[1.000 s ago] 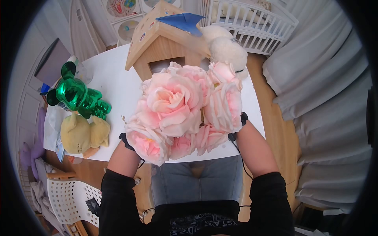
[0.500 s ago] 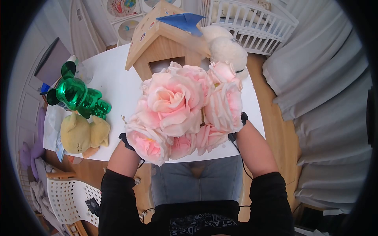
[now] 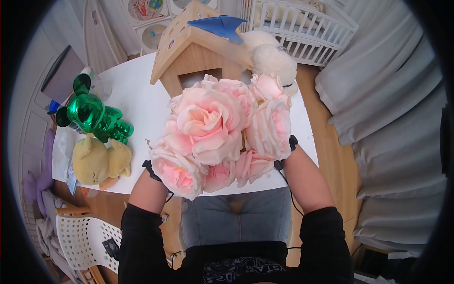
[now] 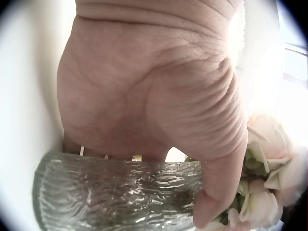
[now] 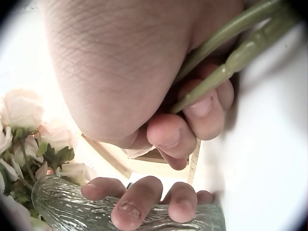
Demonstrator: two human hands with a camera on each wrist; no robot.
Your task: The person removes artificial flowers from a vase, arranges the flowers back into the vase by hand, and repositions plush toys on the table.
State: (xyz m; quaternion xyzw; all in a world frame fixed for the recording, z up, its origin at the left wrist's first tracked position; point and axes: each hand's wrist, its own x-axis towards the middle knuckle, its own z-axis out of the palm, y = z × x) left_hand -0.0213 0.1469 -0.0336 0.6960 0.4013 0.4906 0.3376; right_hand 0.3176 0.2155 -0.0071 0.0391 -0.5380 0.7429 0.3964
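Note:
A large bunch of pale pink roses (image 3: 208,118) fills the middle of the head view and hides both hands below the wrists. In the left wrist view, my left hand (image 4: 149,96) curls round a clear rippled glass vase (image 4: 115,197), thumb near the rim, with rose blooms beyond it. The right wrist view shows my right hand (image 5: 125,67) gripping green flower stems (image 5: 245,55), whose bloom end is hidden. Left fingertips (image 5: 137,202) wrap the vase close to that hand.
A wooden toy house (image 3: 201,59) with a blue piece on its roof stands behind the roses, beside a white fluffy toy (image 3: 274,61). On the left of the white table (image 3: 135,80) are a shiny green bear figure (image 3: 94,113) and a yellow plush toy (image 3: 97,163).

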